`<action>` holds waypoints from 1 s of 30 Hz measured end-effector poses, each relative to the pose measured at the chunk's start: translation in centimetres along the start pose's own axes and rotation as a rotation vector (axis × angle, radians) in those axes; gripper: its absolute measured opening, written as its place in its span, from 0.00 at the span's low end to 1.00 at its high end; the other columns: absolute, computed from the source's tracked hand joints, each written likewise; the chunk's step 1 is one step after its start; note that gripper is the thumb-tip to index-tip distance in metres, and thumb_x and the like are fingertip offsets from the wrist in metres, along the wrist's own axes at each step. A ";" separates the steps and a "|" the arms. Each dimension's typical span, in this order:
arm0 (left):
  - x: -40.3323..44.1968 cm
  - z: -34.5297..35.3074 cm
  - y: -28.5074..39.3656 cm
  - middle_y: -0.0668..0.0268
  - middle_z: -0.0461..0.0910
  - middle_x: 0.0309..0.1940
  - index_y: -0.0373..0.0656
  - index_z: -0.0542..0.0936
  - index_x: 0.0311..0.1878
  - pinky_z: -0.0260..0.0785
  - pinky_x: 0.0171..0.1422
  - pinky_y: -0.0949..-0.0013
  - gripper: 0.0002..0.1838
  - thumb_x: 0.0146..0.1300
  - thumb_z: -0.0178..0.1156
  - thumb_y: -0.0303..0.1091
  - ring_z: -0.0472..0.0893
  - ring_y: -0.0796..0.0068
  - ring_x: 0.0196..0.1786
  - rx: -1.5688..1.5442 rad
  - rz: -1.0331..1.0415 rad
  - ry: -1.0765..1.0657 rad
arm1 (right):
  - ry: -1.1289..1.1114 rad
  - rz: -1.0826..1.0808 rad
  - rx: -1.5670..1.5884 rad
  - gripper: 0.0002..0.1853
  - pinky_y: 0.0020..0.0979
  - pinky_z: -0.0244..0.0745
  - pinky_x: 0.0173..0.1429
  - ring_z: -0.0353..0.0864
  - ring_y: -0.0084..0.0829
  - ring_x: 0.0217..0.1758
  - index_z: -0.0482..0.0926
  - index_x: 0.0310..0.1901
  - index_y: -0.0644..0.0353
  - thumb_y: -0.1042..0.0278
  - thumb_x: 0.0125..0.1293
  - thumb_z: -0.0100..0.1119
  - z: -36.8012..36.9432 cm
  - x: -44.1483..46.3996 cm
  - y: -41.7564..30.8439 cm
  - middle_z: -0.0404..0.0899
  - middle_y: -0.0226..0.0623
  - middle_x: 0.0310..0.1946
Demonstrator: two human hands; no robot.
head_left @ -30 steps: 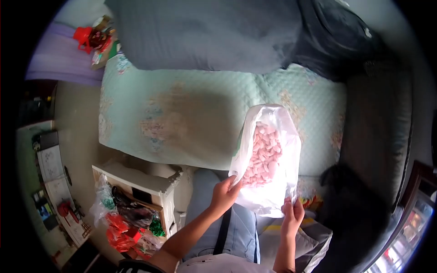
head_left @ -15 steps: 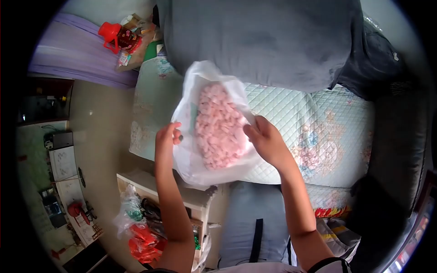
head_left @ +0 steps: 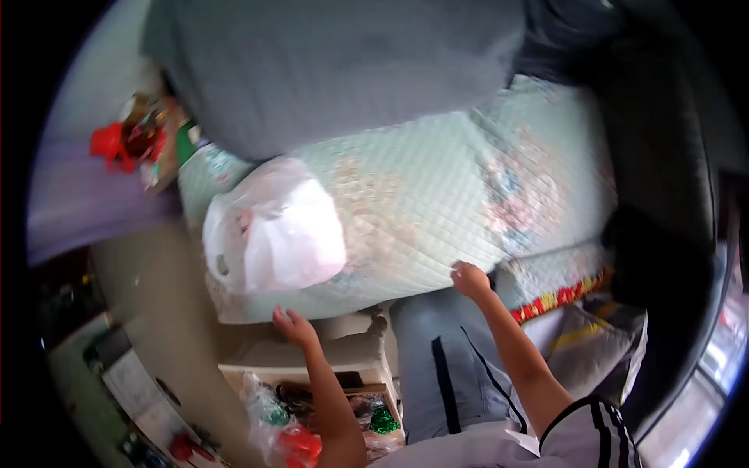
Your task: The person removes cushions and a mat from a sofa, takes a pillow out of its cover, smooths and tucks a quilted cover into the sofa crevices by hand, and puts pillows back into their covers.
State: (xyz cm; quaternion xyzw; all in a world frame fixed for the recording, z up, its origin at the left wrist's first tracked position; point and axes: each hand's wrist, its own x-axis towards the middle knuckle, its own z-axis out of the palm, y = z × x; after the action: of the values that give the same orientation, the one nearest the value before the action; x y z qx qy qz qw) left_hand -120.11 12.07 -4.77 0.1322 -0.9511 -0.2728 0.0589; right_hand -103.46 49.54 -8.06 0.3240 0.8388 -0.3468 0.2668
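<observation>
A white plastic bag (head_left: 300,242) rests on the pale green quilted bed cover (head_left: 413,195), its top gathered loosely and a handle loop at its left. A faint pink shows through the plastic; the pieces inside are mostly hidden. Just below the bag, at the cover's front edge, my left hand (head_left: 296,327) is open with fingers apart, holding nothing. My right hand (head_left: 472,279) is over the front edge of the cover, to the right of the bag and apart from it. Its fingers look curled in, with nothing visible in them.
A large grey cloth-covered bulk (head_left: 335,70) stands behind the cover. At far left is a red flask (head_left: 117,147) among small items. Below my left hand, an open drawer unit (head_left: 367,351) holds plastic bags and green tinsel (head_left: 384,421). A dark sofa back (head_left: 663,156) is at right.
The bag was open between both hands, showing pink pieces. Now it lies released on the cover with its top folded in, and both hands have drawn back toward me.
</observation>
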 end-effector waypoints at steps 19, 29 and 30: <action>-20.9 19.3 19.5 0.67 0.77 0.33 0.39 0.74 0.38 0.66 0.39 0.76 0.10 0.60 0.48 0.35 0.74 0.80 0.35 -0.268 -0.136 -1.181 | 0.676 1.423 -0.399 0.33 0.38 0.62 0.59 0.57 0.41 0.62 0.64 0.53 0.60 0.67 0.41 0.63 -8.3 -35.6 45.5 0.62 0.41 0.55; -39.8 30.0 28.0 0.58 0.78 0.34 0.42 0.74 0.40 0.67 0.45 0.65 0.13 0.60 0.48 0.41 0.77 0.61 0.40 -0.040 0.220 -1.285 | 0.715 0.776 1.076 0.36 0.28 0.72 0.40 0.73 0.30 0.43 0.63 0.52 0.61 0.83 0.36 0.64 -5.8 -46.4 62.3 0.71 0.37 0.43; -41.9 29.3 29.6 0.57 0.78 0.35 0.43 0.74 0.40 0.67 0.45 0.64 0.14 0.60 0.48 0.42 0.77 0.59 0.41 0.035 0.260 -1.313 | 0.741 0.745 1.115 0.36 0.28 0.72 0.41 0.72 0.30 0.43 0.64 0.51 0.60 0.84 0.35 0.66 -5.4 -46.9 62.9 0.72 0.35 0.42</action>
State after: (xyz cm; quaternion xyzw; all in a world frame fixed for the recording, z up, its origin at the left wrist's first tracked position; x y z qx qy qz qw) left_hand -91.87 62.88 -15.36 -0.1758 -0.8022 -0.2719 -0.5017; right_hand -28.45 71.39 1.06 0.7672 0.4096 -0.4746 -0.1356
